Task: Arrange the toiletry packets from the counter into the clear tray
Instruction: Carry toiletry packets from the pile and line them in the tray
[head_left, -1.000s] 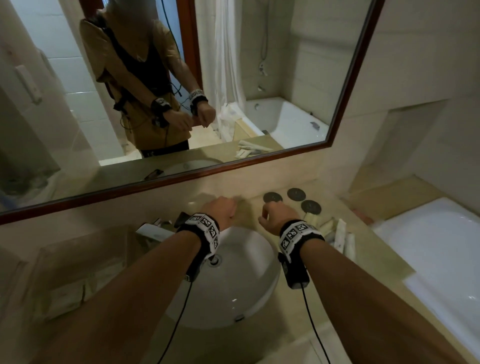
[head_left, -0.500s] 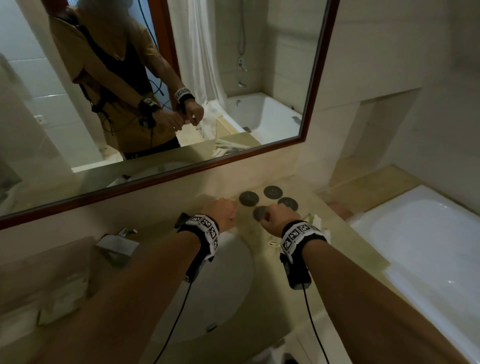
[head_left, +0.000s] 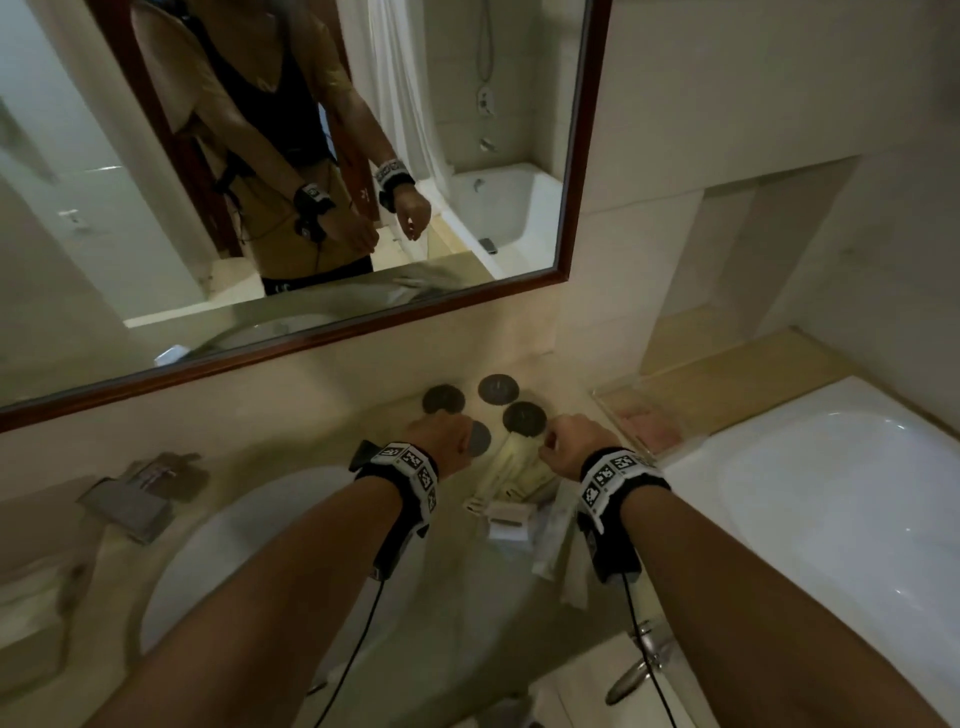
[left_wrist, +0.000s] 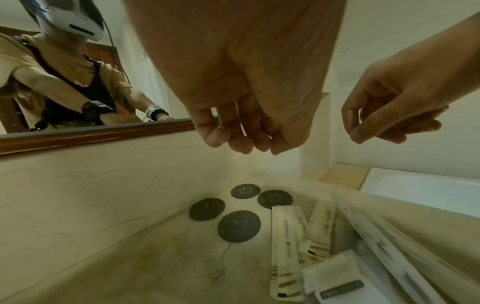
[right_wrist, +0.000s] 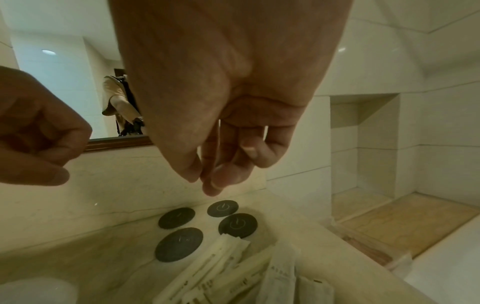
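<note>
Beside the dark discs (head_left: 496, 410): toiletry packets (left_wrist: 298, 242) lie heaped on the counter (left_wrist: 155, 257).
Hands: left hand (head_left: 441, 441) and right hand (head_left: 571, 444) hover above, loosely curled, empty.
Tray: clear tray (head_left: 644, 415) right of discs.
Advice: pinch one top packet by its end.

Four round discs (head_left: 483, 413) lie in a cluster on the bench (left_wrist: 145, 257) against the back wall, below the mirror (head_left: 291, 171). The toiletry packets (head_left: 511, 478) lie heaped just in front of the discs, right of the basin (head_left: 249, 561). The clear tray (head_left: 644, 415) sits right of the discs, with the bathtub (head_left: 841, 499) beyond it.
</note>
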